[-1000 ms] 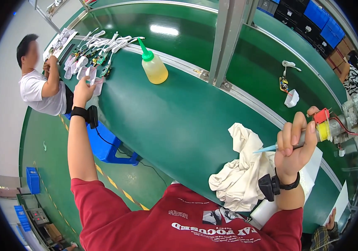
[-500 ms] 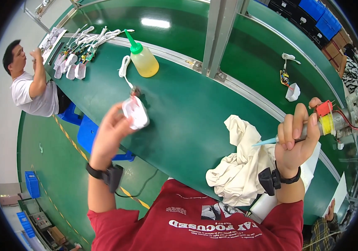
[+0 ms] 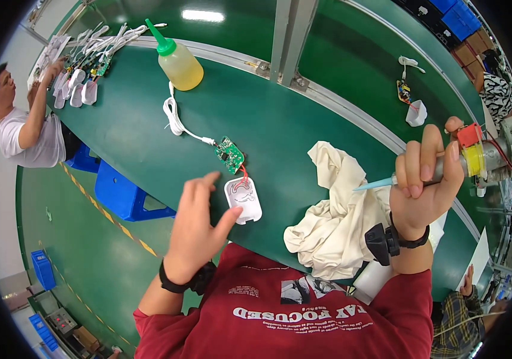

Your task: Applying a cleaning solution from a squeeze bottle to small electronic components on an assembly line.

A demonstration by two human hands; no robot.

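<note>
A white plastic charger housing (image 3: pixel 252 211) lies on the green table, its hollow side up, with wavy lines of dark or clear material inside. Red wires join it to a green circuit board (image 3: pixel 229 155), from which a coiled white cable (image 3: pixel 173 117) runs. Beside the housing is my left hand (image 3: pixel 195 230), fingers spread; its thumb tip overlaps the housing's edge, and I cannot tell whether they touch. My right hand (image 3: pixel 426 179) is closed round a glue dispenser (image 3: pixel 474 158) with a light-blue tapered nozzle (image 3: pixel 373 184), raised over a crumpled cream cloth (image 3: pixel 340 221).
A squeeze bottle (image 3: pixel 179 67) of yellow liquid with a green spout stands at the back. Further left lie several boards, cables and housings (image 3: pixel 88 93), near a seated person (image 3: pixel 26 128). Behind a metal post (image 3: pixel 292 42) another board and housing (image 3: pixel 416 112) rest. Blue stools (image 3: pixel 125 191) stand left.
The charger housing, held in my left hand before, now lies on the table with its board and cable stretched out. My left hand has let go, while my right keeps the dispenser raised.
</note>
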